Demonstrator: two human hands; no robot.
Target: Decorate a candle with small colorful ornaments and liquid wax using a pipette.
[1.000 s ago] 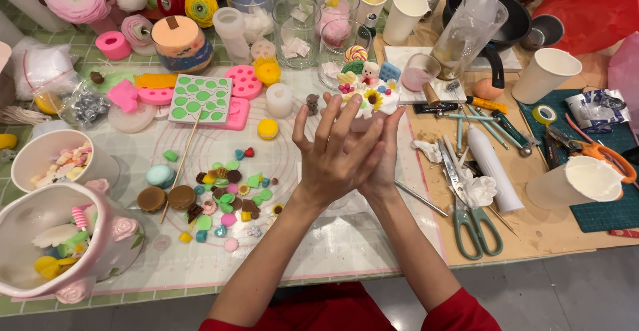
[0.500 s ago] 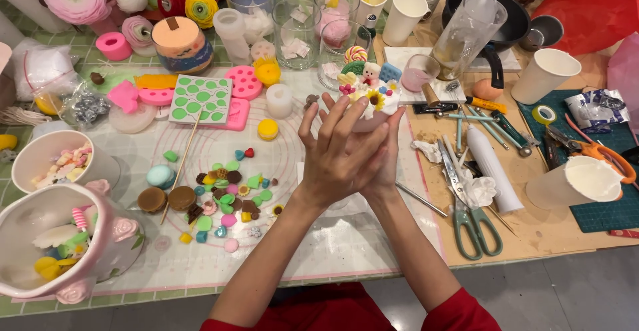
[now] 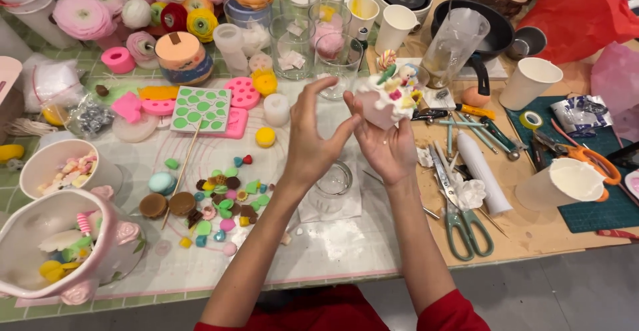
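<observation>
Head view: right hand [image 3: 389, 146] grip clamped on white decorated cupcake-like piece [image 3: 389, 94], raised above table [image 3: 333, 251]; left hand [image 3: 313, 141] fingers spread apart beside it, empty; small glass jar [image 3: 331, 183] below; green-handled scissors [image 3: 462, 214] right.

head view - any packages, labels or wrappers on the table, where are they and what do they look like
Crinkled silver-and-blue wrapper: far right, on the dark cutting mat.
Red plastic bag: top right corner, bulging.
Clear bag of silvery pieces: left side, beside the pink moulds.
No screens or signs.
</observation>
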